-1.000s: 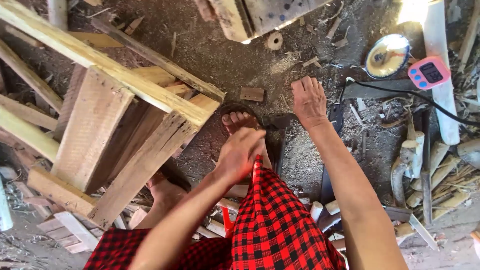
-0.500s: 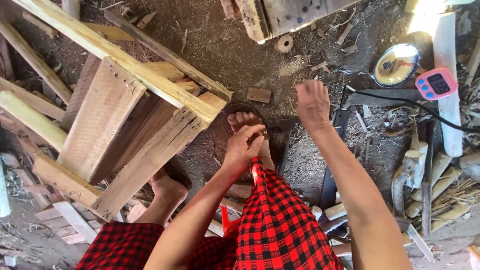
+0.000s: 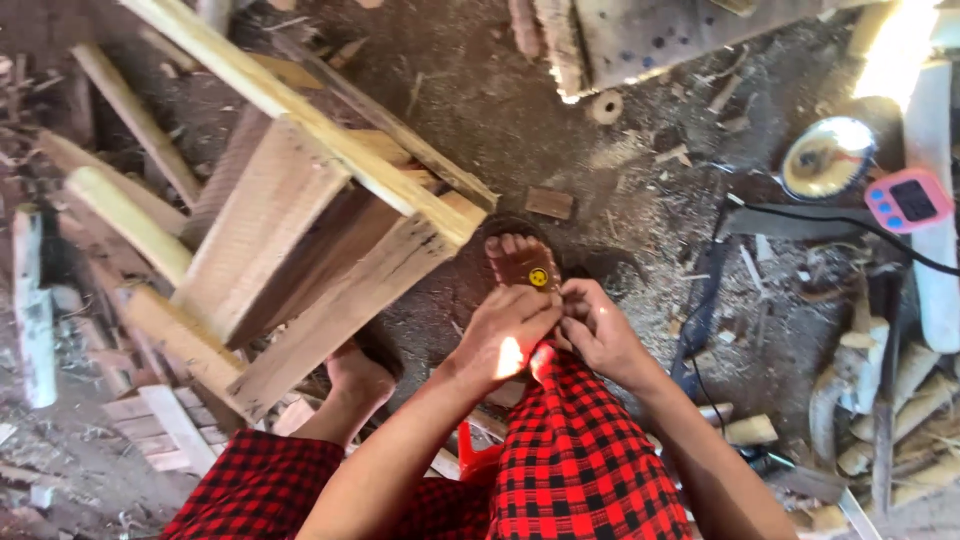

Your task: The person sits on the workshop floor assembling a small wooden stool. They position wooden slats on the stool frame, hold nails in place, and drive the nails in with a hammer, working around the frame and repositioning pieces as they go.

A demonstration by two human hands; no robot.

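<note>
The floor (image 3: 640, 190) is bare dark earth, strewn with sawdust, wood chips and small offcuts. A rough wooden frame (image 3: 330, 200) of pale planks lies tilted across the left half, with loose planks (image 3: 110, 210) and short scrap boards (image 3: 165, 425) beside it near the lower left corner. At the top edge sits a heavy timber piece (image 3: 620, 40) studded with dark spots, and a small wooden ring (image 3: 606, 106) lies just below it. Strong sunlight falls in at the top right corner, bleaching a pale post (image 3: 935, 230). A round metal lid (image 3: 828, 157) catches that light. A black cable (image 3: 800, 215) runs along the right side above a heap of curved wood pieces (image 3: 880, 400).
</note>
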